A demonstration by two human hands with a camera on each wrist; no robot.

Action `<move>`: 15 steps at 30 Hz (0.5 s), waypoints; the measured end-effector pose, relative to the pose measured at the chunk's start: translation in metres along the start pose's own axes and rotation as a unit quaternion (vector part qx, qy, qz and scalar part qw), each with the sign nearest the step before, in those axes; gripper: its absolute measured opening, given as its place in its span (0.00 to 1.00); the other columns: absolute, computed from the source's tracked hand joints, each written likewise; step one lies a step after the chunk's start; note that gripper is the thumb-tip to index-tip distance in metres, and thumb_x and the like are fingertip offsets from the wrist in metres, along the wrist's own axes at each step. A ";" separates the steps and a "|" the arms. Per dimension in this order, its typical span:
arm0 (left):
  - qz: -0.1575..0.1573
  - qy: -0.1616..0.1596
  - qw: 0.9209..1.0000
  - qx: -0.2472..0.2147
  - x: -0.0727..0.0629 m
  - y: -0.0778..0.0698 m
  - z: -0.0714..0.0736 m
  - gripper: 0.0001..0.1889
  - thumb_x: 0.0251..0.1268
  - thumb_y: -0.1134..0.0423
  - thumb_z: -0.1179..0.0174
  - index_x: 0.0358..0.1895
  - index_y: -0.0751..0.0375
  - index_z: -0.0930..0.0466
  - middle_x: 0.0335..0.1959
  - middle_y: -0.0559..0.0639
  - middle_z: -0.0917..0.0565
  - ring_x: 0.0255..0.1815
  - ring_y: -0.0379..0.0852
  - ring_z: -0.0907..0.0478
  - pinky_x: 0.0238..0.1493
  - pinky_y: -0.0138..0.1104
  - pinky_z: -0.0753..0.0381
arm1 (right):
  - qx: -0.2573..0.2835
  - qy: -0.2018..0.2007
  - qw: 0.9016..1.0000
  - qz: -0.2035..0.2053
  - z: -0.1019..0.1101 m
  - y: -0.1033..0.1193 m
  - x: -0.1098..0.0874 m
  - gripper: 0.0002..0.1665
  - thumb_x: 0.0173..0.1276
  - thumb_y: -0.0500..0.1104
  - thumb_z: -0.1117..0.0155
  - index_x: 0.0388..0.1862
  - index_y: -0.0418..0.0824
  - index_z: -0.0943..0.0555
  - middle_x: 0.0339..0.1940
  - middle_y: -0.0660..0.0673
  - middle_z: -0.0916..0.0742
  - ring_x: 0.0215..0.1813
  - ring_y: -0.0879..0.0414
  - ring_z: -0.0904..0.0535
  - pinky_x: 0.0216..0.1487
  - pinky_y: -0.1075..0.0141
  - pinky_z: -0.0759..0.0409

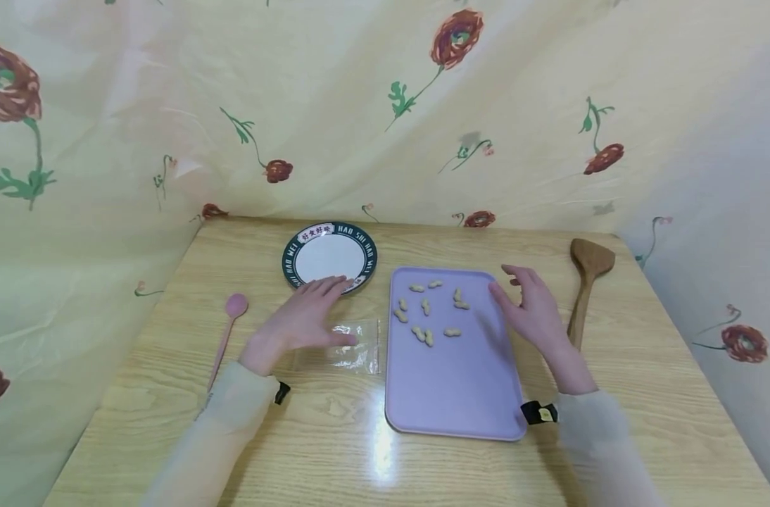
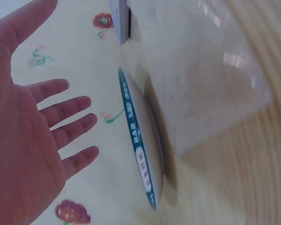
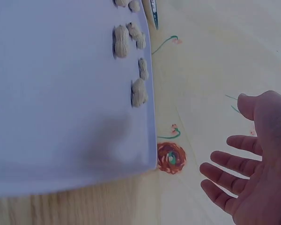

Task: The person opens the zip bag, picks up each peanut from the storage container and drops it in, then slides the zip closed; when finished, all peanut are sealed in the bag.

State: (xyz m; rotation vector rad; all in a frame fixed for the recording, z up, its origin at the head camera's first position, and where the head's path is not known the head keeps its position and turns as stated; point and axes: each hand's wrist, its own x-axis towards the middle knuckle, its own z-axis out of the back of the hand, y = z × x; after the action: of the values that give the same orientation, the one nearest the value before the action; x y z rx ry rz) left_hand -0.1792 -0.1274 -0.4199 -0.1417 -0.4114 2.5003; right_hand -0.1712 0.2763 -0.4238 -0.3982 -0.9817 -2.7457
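Observation:
My left hand (image 1: 305,315) hovers over the table between the plate and a clear plastic bag (image 1: 360,346), fingers extended and holding nothing. In the left wrist view its palm and spread fingers show beside the dark-rimmed white plate (image 2: 138,140). My right hand (image 1: 532,308) is above the right edge of the lilac tray (image 1: 451,394), its fingers loosely bent and grasping nothing. Several unshelled peanuts (image 1: 452,332) lie scattered over the far half of the tray. The right wrist view shows peanuts (image 3: 139,93) near the tray's rim, apart from the hand.
A pink long-handled spoon (image 1: 236,305) lies at the left of the wooden table (image 1: 322,451). On the right side is a wooden spatula (image 1: 590,262). A flower-patterned cloth (image 1: 334,105) hangs behind the table and along its sides.

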 end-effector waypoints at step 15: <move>-0.016 0.081 0.997 0.008 0.008 -0.026 -0.025 0.59 0.43 0.30 0.28 0.77 0.57 0.41 0.76 0.56 0.38 0.76 0.57 0.44 0.75 0.53 0.47 | 0.039 0.066 0.997 -0.021 -0.026 0.014 -0.002 0.27 0.74 0.47 0.38 0.61 0.28 0.25 0.45 0.34 0.16 0.42 0.42 0.18 0.42 0.53 0.20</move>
State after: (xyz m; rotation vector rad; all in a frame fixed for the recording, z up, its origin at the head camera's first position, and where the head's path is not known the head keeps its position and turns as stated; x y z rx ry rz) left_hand -0.1671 -0.0956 -0.4351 -0.3267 -0.3230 2.4375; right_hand -0.1704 0.2493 -0.4359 -0.1838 -1.0707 -2.7203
